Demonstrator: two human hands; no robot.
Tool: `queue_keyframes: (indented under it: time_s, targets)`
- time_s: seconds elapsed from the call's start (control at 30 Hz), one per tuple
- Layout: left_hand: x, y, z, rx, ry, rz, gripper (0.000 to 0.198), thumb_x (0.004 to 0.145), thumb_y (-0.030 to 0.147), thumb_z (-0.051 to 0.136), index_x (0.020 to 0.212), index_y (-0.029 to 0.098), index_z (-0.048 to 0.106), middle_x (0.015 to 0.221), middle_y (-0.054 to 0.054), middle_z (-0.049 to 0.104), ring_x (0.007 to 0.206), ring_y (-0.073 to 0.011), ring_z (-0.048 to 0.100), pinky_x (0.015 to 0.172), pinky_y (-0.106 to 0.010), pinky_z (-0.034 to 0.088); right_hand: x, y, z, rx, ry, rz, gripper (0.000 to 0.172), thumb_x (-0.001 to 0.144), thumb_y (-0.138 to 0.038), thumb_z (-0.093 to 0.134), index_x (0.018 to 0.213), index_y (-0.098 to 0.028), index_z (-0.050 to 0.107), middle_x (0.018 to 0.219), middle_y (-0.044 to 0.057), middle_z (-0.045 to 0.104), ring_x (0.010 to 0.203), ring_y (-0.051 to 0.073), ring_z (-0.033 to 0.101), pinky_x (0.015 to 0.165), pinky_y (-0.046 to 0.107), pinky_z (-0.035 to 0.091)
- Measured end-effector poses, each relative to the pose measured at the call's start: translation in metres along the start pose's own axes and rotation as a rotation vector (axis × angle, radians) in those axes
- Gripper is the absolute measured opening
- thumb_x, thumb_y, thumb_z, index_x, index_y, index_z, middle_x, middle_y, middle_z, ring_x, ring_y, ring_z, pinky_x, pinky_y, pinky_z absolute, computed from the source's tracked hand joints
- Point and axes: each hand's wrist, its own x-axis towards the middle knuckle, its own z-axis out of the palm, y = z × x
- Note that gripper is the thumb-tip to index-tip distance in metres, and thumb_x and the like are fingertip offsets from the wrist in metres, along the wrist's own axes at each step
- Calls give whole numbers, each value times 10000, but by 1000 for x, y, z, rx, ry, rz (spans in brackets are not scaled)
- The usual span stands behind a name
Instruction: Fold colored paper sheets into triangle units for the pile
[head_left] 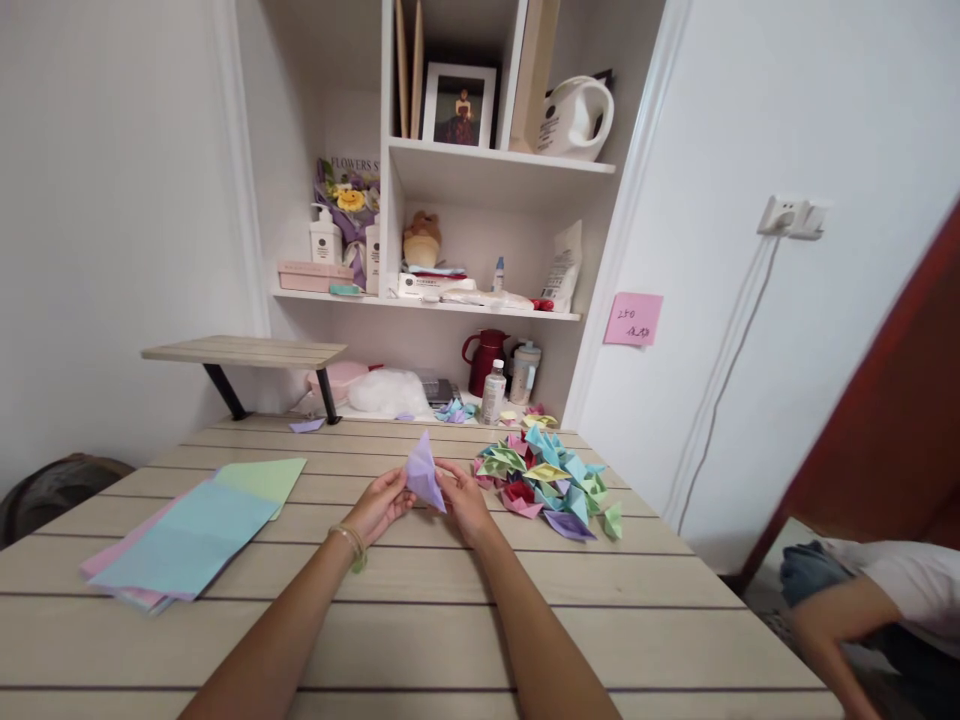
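A folded piece of purple paper (424,472) is held upright above the slatted table, its pointed tip upward. My left hand (381,503) pinches its left edge, with a bracelet around the wrist. On the right edge, the fingers of my right hand (463,500) are closed on the same paper. To the right of my right hand lies a pile of folded paper boats (547,472) in pink, green, blue, yellow and purple. Flat coloured sheets (187,537), blue, green and pink, lie stacked at the left.
The slatted table (405,640) carries a small raised shelf (247,351) at its back left. Behind are a clear bottle (493,393), a red jug (487,362), a light cup (524,372) and a plastic bag (388,392). A person (877,590) is at the lower right.
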Motion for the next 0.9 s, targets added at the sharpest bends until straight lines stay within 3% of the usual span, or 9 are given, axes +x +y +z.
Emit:
queue_keyframes:
  time_s: [0.2,0.33,0.47,0.63,0.77,0.9]
  targets:
    - [1,-1,-1,52,31,-12,214,669,278,661,804,121,609,635,-42,628,543,-86,576,540,-185,465,1,0,-1,-164,74,-103,319,555,-320,662,817,-149,601,663,14,611,503,107,520,452,201,404]
    - [2,-1,-1,60,7,-15,228,654,298,669,785,119,615,633,-36,626,523,-81,565,533,-188,452,0,0,-2,-243,48,-151,286,545,-223,625,819,-148,589,780,33,621,509,98,524,456,195,403]
    - [3,-3,-2,72,-17,-14,235,639,287,683,780,108,625,629,-36,630,520,-77,562,546,-190,448,-2,-1,0,-366,11,-205,287,583,-187,557,865,-148,593,749,26,632,456,85,488,433,195,377]
    - [4,-2,-3,52,-11,-15,245,649,259,678,840,111,639,723,-76,666,644,-121,610,607,-207,469,-4,-4,1,-545,105,-340,135,618,-189,535,721,-156,615,705,19,637,497,104,497,486,211,390]
    - [3,0,-1,44,9,-3,227,632,200,687,839,117,644,791,-86,678,687,-137,621,638,-218,481,-2,-2,0,-469,79,-325,123,598,-174,544,702,-166,611,686,13,636,546,122,528,514,219,402]
    - [1,1,0,75,81,28,299,595,150,704,882,119,626,767,-77,676,669,-145,625,612,-223,485,-1,0,-3,-251,-32,-186,143,554,-164,576,690,-159,616,646,13,635,567,130,554,514,219,408]
